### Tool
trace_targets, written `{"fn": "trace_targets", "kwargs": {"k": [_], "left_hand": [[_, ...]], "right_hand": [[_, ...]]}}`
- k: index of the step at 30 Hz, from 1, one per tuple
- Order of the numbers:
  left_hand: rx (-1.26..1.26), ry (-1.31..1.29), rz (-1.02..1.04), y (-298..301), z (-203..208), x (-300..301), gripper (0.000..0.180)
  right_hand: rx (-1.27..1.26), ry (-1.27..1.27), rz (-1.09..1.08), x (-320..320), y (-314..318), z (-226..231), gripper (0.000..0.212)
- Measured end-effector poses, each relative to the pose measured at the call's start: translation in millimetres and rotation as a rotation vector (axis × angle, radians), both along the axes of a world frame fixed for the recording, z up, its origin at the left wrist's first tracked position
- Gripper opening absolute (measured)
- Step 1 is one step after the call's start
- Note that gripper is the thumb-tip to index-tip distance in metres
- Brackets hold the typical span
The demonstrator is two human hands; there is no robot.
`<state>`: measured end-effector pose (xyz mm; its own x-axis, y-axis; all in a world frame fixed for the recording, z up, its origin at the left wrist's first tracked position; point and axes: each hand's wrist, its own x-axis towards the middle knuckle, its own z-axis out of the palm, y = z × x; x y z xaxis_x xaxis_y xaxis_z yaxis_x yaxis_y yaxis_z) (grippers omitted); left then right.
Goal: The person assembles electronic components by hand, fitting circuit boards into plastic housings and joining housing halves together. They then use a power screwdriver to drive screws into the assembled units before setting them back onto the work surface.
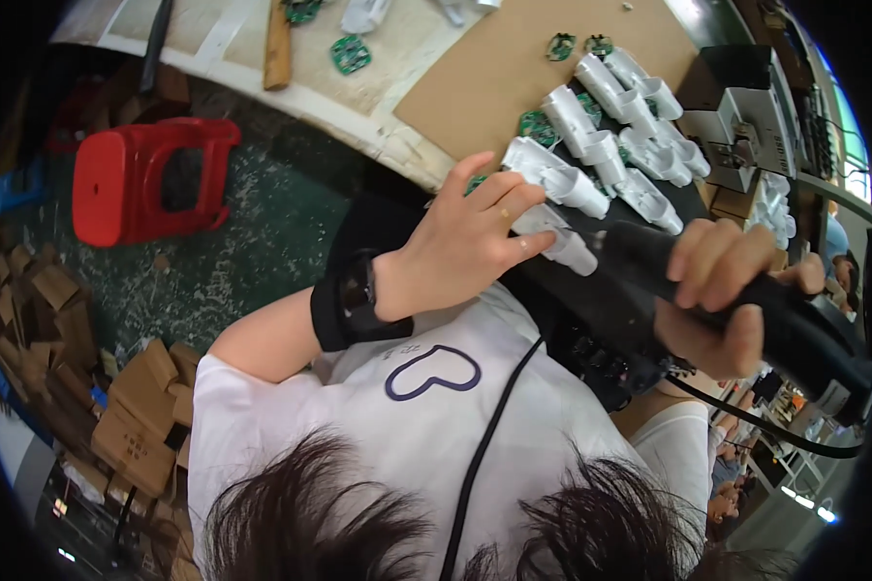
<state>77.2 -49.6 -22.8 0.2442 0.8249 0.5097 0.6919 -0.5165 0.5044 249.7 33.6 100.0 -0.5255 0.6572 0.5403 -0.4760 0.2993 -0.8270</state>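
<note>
The right hand's point(715, 263) grip clamps a black power driver point(641, 258); the left hand's point(473, 232), at a white casing point(577, 255), I cannot tell. Likely screwdriving; steady alignment seems needed.

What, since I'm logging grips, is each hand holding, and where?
Right hand: black tool, around its middle. Left hand: on a white housing; hold unclear.

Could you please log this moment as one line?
left hand: at white plastic housing | right hand: gripping black handheld tool | nearby: green circuit boards
</note>
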Motion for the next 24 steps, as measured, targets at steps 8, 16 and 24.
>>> {"fn": "trace_targets", "kwargs": {"k": [8, 16, 24], "left_hand": [[-0.042, -0.091, -0.121, 9.6, 12.7, -3.7, 0.026], [-0.010, -0.194, -0.127, 6.7, 37.4, -15.8, 0.026], [0.094, -0.162, -0.068, 8.1, 46.0, 0.3, 0.021]], "right_hand": [[0.010, -0.016, -0.032, 19.8, -7.1, 8.6, 0.053], [-0.034, -0.071, -0.022, 26.7, -16.0, 21.2, 0.053], [-0.112, -0.079, -0.096, 22.2, -29.4, 30.3, 0.053]]}}
